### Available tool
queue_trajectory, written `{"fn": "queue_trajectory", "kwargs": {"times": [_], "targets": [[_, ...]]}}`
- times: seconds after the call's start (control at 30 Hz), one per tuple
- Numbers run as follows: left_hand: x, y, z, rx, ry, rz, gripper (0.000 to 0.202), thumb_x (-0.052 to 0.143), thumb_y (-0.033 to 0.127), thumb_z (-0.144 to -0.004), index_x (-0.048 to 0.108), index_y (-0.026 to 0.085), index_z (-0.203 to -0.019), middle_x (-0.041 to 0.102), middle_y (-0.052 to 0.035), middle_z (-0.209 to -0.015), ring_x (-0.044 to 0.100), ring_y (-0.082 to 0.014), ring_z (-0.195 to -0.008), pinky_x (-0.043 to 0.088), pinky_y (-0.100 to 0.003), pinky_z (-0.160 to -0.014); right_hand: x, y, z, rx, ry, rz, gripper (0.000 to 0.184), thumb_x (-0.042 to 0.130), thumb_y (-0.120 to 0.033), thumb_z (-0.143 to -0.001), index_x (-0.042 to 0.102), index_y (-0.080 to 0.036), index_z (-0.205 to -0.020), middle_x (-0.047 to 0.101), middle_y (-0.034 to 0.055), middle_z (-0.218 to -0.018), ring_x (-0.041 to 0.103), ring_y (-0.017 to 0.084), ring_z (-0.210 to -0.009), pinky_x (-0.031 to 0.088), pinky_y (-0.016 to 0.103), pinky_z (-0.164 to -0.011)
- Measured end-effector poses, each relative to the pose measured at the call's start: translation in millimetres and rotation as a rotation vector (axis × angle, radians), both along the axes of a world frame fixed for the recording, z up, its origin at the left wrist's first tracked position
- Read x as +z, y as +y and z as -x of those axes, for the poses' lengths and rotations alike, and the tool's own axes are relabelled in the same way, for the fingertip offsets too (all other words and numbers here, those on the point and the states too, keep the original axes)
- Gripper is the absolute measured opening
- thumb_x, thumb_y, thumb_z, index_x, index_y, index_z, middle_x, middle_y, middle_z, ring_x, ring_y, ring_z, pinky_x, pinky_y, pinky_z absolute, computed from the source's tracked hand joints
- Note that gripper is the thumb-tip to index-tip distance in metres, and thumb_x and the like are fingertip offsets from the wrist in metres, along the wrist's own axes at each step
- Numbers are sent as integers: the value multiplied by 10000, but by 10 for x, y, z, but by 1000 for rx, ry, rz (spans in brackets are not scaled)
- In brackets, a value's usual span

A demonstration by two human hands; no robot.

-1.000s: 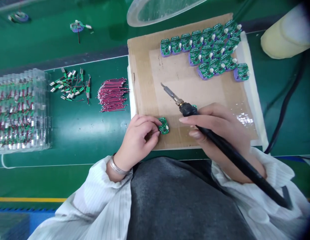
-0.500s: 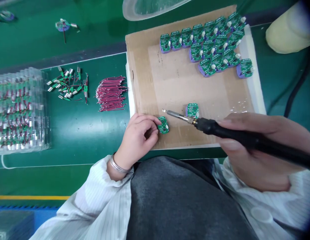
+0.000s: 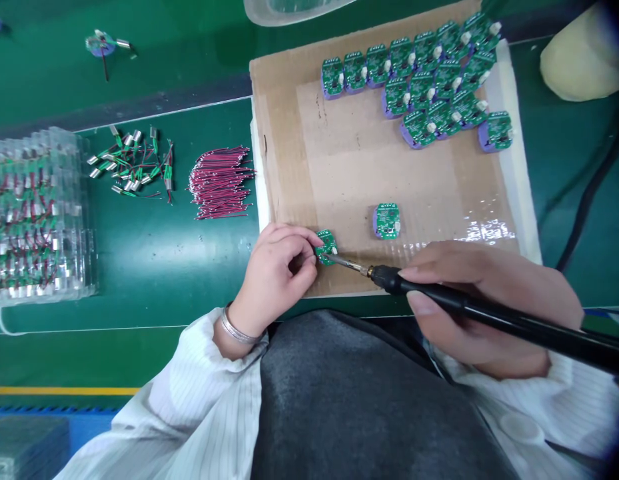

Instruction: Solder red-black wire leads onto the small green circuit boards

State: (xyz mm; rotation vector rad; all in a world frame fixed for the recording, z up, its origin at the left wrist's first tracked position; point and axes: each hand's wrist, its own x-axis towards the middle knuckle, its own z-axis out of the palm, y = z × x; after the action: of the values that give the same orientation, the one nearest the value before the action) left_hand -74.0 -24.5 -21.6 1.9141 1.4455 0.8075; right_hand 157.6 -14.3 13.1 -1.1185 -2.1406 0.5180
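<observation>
Your left hand (image 3: 279, 263): fingers pinching a green circuit board (image 3: 326, 247) at the cardboard sheet's (image 3: 289, 167) near edge. Your right hand (image 3: 484, 307): fingers wrapped around a soldering iron (image 3: 424, 288), tip at that board. Done-looking: a batch of boards (image 3: 419, 90), far right; a lone board (image 3: 388, 221), mid-sheet.

Green circuit board (image 3: 326, 247) at six o'clock, black soldering iron (image 3: 439, 297) with brass collar, green boards on purple backs (image 3: 422, 90) at one o'clock, brown cardboard sheet (image 3: 349, 160), red-and-black wires (image 3: 220, 183) at nine o'clock, white pinstriped sleeve (image 3: 209, 393), dark green tabletop (image 3: 159, 280)
</observation>
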Motion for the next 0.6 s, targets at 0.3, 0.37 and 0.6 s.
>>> {"fn": "queue_trajectory", "kwargs": {"times": [0.3, 0.37, 0.6], "targets": [[-4, -5, 2, 4, -1, -5, 177, 600, 28, -769, 568, 183, -690, 725, -18, -935, 627, -172, -902, 464, -353, -869, 57, 103, 19, 164, -40, -94, 97, 602, -174, -790, 584, -213, -877, 703, 22, -720, 703, 156, -683, 595, 253, -628], [-5, -4, 3, 4, -8, -9, 180, 602, 20, -765, 569, 181, -690, 725, -17, -933, 626, -168, -901, 463, -347, -870, 53, 95, 27, 141, -33, -74, 72, 592, -189, -805, 589, -210, -874, 700, 22, -726, 700, 150, -701, 595, 254, -649], [-6, -10, 1, 3, -9, -9, 175, 603, 20, -770, 572, 176, -696, 726, -23, -940, 629, -168, -920, 463, -345, -886, 17, 77, 32, 166, 30, -69, 106, 607, -133, -753, 611, -175, -850, 696, 18, -737, 688, 128, -738, 579, 226, -715]]}}
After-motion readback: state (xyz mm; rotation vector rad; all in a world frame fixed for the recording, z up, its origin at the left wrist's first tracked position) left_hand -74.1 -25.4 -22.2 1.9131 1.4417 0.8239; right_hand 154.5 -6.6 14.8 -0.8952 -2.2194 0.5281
